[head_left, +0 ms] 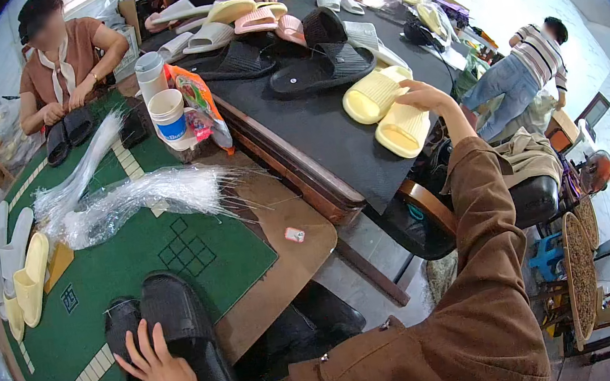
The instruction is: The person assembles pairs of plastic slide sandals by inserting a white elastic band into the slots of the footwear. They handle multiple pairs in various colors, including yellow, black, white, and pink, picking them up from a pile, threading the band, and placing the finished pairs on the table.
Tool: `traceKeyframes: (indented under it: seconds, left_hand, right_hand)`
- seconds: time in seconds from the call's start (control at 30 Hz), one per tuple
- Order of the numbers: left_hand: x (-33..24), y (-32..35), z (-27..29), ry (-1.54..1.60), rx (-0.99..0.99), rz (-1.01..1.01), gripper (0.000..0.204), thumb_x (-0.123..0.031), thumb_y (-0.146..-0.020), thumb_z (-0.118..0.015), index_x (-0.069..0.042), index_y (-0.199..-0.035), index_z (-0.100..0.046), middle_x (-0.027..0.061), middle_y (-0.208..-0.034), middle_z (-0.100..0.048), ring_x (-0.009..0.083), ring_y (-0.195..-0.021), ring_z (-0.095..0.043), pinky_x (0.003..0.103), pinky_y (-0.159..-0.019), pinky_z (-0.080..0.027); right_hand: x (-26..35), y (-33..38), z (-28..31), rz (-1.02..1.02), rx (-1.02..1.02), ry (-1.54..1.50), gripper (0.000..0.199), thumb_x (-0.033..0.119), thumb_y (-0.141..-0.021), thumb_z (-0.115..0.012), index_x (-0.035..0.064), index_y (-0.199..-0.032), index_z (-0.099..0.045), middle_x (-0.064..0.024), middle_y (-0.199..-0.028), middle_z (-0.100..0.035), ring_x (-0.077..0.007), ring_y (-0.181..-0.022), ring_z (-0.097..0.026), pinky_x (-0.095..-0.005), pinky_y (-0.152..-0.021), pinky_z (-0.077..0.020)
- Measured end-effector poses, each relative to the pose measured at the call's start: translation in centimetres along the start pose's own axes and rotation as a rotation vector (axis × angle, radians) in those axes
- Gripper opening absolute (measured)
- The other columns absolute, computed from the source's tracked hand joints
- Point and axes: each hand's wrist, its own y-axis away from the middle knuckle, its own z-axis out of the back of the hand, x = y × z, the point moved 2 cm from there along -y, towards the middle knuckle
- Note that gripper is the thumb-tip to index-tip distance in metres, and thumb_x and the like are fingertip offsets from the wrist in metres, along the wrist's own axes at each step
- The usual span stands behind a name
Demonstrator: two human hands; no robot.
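Note:
My left hand [160,367] lies over a pair of black slippers [183,314] on the green mat, its fingers spread across the strap of the left one. A thin clear strand shows at that slipper's tip. On the dark table to the right, my right hand [425,96] bends over a pair of pale yellow slippers [399,132], fingers curled on the toe end of the nearer one. The thumb's exact hold there is hard to see. Just beyond lie large black slippers [324,68] and several white, pink and yellow ones.
A bundle of clear plastic strands [145,204] lies across the mat. Paper cups [168,116] and an orange packet [198,100] stand near the wooden edge. Yellow slippers [32,280] line the left side. Across the mat a co-worker [69,67] handles black slippers; others are farther back.

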Motion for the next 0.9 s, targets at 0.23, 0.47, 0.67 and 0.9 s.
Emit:
traceKeyframes:
  seconds: [0.23, 0.47, 0.67, 0.9]
  left_hand:
    - [1.9, 0.8, 0.5, 0.031, 0.016, -0.043, 0.071, 0.009, -0.068, -0.050, -0.011, -0.136, -0.038, 0.0100, -0.148, -0.033, 0.0373, -0.142, -0.018, 0.064, -0.114, -0.002]
    - [1.4, 2.0, 1.9, -0.002, -0.014, 0.023, 0.070, 0.001, -0.079, -0.054, -0.012, -0.144, -0.034, 0.0164, -0.152, -0.023, 0.0398, -0.142, -0.016, 0.061, -0.114, -0.007]
    - [0.5, 6.0, 4.6, 0.304, -0.011, 0.204, 0.054, -0.008, -0.091, -0.053, -0.008, -0.143, -0.037, 0.0229, -0.149, -0.022, 0.0409, -0.138, -0.022, 0.052, -0.112, -0.021]
    - [0.9, 5.7, 2.9, 0.396, 0.057, 0.120, 0.047, -0.022, -0.090, -0.058, -0.010, -0.135, -0.049, 0.0287, -0.141, -0.032, 0.0467, -0.128, -0.032, 0.053, -0.108, -0.025]
  right_hand:
    - [-2.6, 0.5, -2.0, -0.118, 0.089, -0.638, 0.023, 0.018, -0.087, -0.068, 0.0042, -0.104, -0.062, -0.0009, -0.081, -0.065, -0.0081, -0.064, -0.062, -0.0195, -0.055, -0.0504]
    - [1.4, 8.7, -7.0, -0.124, 0.200, -0.846, 0.024, 0.014, -0.088, -0.066, -0.0012, -0.106, -0.062, -0.0058, -0.087, -0.068, -0.0110, -0.070, -0.066, -0.0227, -0.059, -0.0554]
    - [6.2, 19.3, -13.7, 0.029, 0.353, -0.975, 0.009, 0.013, -0.093, -0.058, 0.0045, -0.093, -0.058, 0.0063, -0.070, -0.050, -0.0007, -0.050, -0.039, -0.0167, -0.044, -0.0317]
    - [15.0, 30.8, -20.4, 0.021, 0.642, -1.195, 0.028, 0.011, -0.097, -0.047, 0.0006, -0.123, -0.049, 0.0011, -0.103, -0.056, -0.0016, -0.055, -0.028, -0.0180, -0.047, -0.0227]
